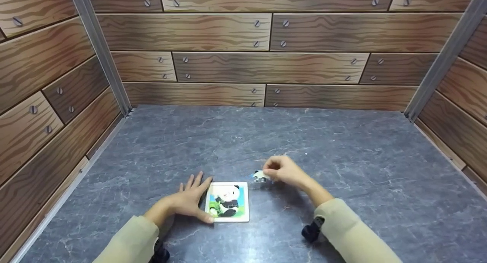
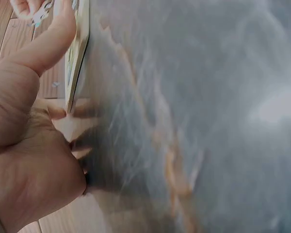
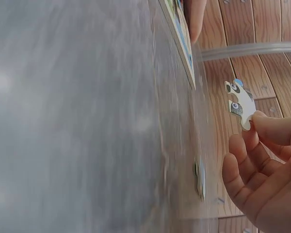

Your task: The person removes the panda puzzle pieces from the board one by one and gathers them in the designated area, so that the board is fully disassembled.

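A square panda puzzle board point(image 1: 246, 206) with a pale frame lies flat on the table. My left hand point(image 1: 189, 201) is at its left side, fingers spread and fairly straight, the thumb on the lower left corner and a fingertip at the upper left one. In the left wrist view the thumb point(image 2: 51, 46) lies along the board's edge. Up and to the right of the board, my right hand point(image 1: 283, 172) pinches a puzzle piece point(image 3: 245, 102) between thumb and fingers. The piece shows the panda's eyes and a bit of blue, held above the table in the right wrist view.
Another small flat piece point(image 3: 200, 179) lies on the tabletop below the right hand. The grey marbled table point(image 1: 236, 141) is bounded by wood-patterned walls point(image 1: 220, 67) at the back and both sides, with metal posts point(image 1: 102, 51) in the corners.
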`<state>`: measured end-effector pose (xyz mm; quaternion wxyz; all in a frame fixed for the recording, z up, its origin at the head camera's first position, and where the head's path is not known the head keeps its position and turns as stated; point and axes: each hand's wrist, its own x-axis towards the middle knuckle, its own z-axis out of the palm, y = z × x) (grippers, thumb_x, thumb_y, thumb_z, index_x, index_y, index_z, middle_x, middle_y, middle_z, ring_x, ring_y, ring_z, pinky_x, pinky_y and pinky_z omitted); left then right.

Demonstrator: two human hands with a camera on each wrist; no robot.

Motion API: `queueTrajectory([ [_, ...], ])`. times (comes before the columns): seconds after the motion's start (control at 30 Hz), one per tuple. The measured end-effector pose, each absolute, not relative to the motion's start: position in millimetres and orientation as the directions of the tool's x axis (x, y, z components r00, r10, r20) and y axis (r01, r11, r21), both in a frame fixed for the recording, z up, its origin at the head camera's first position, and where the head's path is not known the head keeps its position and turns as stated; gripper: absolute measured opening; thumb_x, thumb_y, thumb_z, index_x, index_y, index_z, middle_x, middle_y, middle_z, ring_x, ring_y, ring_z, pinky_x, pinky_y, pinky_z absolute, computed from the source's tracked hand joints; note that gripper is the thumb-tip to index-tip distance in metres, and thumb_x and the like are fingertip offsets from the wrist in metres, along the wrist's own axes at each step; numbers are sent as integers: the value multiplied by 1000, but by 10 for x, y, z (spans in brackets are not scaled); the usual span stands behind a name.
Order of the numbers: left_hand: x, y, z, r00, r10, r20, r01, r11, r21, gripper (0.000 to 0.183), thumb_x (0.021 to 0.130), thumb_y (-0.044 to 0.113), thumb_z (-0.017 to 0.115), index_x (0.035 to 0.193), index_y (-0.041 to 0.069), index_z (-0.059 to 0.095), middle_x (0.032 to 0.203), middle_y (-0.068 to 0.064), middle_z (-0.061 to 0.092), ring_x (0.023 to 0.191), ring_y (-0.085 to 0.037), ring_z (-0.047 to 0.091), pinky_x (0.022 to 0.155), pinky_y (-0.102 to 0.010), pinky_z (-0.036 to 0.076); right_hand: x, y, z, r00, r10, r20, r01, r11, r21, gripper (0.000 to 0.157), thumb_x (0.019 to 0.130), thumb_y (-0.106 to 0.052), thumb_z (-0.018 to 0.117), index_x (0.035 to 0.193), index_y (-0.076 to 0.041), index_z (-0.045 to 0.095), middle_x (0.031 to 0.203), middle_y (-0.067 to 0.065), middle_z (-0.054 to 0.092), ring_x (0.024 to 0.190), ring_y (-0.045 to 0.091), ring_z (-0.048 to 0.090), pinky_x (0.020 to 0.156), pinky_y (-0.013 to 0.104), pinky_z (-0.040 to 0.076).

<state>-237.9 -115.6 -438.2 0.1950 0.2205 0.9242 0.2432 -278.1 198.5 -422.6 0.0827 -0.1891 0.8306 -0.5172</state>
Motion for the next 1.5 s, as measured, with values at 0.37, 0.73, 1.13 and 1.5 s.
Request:
queueTrajectory([
  [0.37,-2375,-1163,-4411,-813,508,-286,302,787,538,123,57,50,84,151,19,11,152,-20,-14,135,-39,-18,103,-61,-9,-2716,2367,-4160,-928,-371,34,-211,449,-868,12,86,2,59,88,14,59,73,7,58,64,18,54,57,30,47],
  [0.73,-2359,-1169,-4388,-806,509,-303,297,790,536,120,59,52,82,151,22,10,152,-19,-16,135,-38,-19,103,-60,-10,-2846,2800,-4358,-954,-300,17,-178,519,-836,10,84,-2,62,83,8,62,65,1,55,60,14,52,53,25,44],
  [1.13,-2379,-1170,-4420,-810,505,-299,290,788,543,121,59,52,82,151,22,10,152,-19,-16,135,-38,-19,103,-60,-10,-2910,2928,-4382,-957,-287,44,-213,590,-779,9,83,1,61,79,9,62,62,-1,53,55,10,48,48,22,40],
  [1.5,-2386,-1180,-4403,-807,502,-311,284,792,541,121,60,52,81,151,23,8,152,-17,-18,135,-36,-20,103,-60,-10,-2890,2898,-4349,-960,-265,87,-240,624,-743,6,84,1,61,81,6,62,67,0,55,57,10,49,51,23,42],
])
